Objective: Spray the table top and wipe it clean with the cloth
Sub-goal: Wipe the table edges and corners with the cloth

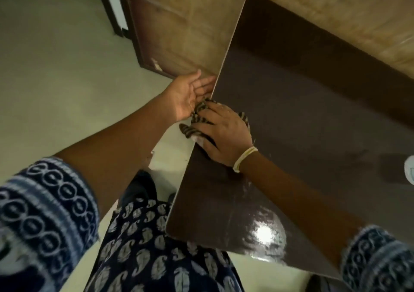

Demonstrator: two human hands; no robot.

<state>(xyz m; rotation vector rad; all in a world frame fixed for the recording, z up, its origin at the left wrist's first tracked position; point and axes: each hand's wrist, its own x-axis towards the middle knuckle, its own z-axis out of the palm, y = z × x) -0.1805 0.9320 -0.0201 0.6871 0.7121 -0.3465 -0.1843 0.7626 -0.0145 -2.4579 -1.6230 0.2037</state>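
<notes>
A dark brown glossy table top [302, 117] fills the right half of the view. My right hand [224, 132] presses flat on a striped cloth [199, 114] at the table's left edge; part of the cloth hangs over the edge. My left hand [188, 94] is held open, palm up, just beside and below that edge, touching the cloth's end. A white object [409, 172], possibly the spray bottle, shows only partly at the right border.
A brown wooden door [161, 34] and tan wall stand behind the table. Pale floor [56, 79] lies to the left. My patterned dark blue clothing [145, 247] is close to the table's near corner. Light glares on the near table surface [264, 233].
</notes>
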